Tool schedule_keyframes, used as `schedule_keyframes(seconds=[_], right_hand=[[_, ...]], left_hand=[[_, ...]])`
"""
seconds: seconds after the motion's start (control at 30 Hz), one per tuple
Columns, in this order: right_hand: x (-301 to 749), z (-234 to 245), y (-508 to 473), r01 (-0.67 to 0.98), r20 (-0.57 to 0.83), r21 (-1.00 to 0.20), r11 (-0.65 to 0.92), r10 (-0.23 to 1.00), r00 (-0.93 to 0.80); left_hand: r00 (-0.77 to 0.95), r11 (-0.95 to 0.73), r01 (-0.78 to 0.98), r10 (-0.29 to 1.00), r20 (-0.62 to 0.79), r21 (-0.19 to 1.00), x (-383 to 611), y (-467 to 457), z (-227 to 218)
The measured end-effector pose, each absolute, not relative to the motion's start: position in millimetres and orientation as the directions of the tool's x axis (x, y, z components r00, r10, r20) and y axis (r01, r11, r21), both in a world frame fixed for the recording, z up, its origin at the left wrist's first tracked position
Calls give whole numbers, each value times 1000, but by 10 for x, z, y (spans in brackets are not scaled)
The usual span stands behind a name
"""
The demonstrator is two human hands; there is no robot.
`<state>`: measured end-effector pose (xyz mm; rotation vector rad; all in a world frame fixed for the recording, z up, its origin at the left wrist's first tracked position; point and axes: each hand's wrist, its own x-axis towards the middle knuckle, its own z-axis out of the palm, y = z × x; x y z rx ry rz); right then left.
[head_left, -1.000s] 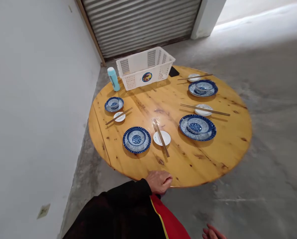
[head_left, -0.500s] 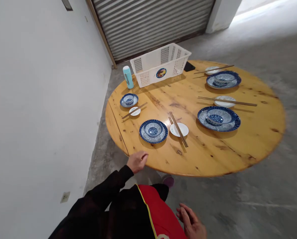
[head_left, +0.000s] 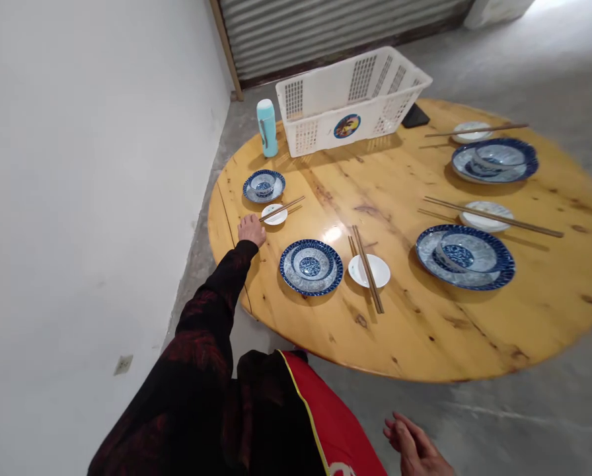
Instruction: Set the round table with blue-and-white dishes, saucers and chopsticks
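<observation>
My left hand point(head_left: 252, 230) reaches over the table's left side, fingers bent down at the near end of a pair of brown chopsticks point(head_left: 294, 201), which it covers. Those chopsticks lie across a small white saucer point(head_left: 275, 216). Behind the saucer, a blue-patterned plate point(head_left: 247, 192) holds a matching bowl point(head_left: 263, 186). Closer to me sits another blue plate point(head_left: 288, 275) with a bowl point(head_left: 310, 266) on it. Beside it, a white saucer point(head_left: 382, 271) carries chopsticks point(head_left: 367, 264). My right hand point(head_left: 417, 444) hangs low before the table, holding nothing, its fingers loosely apart.
On the round wooden table point(head_left: 400, 344), a white plastic basket point(head_left: 316, 132) stands at the back, between a light-blue bottle point(head_left: 267, 129) and a black phone point(head_left: 415, 116). Two more settings with plates point(head_left: 504, 281), bowls and chopsticks are at right. A white wall point(head_left: 102, 165) rises at left.
My left hand has moved from the table's front edge forward and left to the chopsticks on the left saucer. My view has come closer to the table. The right hand stays low.
</observation>
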<state>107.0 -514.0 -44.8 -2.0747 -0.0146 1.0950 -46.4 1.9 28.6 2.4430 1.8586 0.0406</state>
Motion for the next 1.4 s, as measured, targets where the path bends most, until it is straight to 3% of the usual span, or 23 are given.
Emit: schedule_keyframes(seconds=[0.3, 0.43, 0.53, 0.63, 0.73, 0.97, 1.03, 1.13, 1.2, 1.27, 1.4], right_hand=[[1331, -410, -4737, -321, -668, -623, -713, 272, 693], [1404, -316, -4534, -310, -641, -629, -713, 250, 726], [1544, -253, -4311, -226, -533, -672, -706, 249, 808], [1755, -255, -4013, -39, -374, -706, -707, 325, 869], [1971, -331, -3667, 124, -304, -690, -713, 441, 845], [2108, -485, -3033, 273, -422, -644, -715, 630, 652], [2067, -458, -2949, 247, -432, -700, -670, 672, 602], [2023, -351, -2931, 14, -478, -825, -564, 711, 516], [2031, -237, -3001, -145, -499, -856, -496, 720, 482], [2069, -98, -3136, -217, -491, -869, -445, 722, 488], [2178, 175, -3529, -239, -417, -909, -342, 765, 491]], left_hand=[[219, -220, 976, 968, -124, 5, -202, 611, -117], [213, -209, 977, 965, -152, 39, -186, 700, -194], [178, -166, 982, 972, -154, 89, -232, 688, -190], [124, -102, 983, 982, -146, 151, -335, 587, -134], [89, -57, 969, 989, -122, 239, -458, 360, -10], [139, -40, 849, 979, -149, 527, -446, -674, 350], [194, -46, 792, 964, -179, 609, -283, -1032, 364], [331, 153, 509, 874, -357, 847, 104, -1535, 302], [398, 366, 345, 777, -488, 864, 422, -1822, 249], [495, 502, 209, 686, -534, 839, 746, -2063, 224], [607, 513, 90, 651, -455, 854, 1298, -2451, 296]])
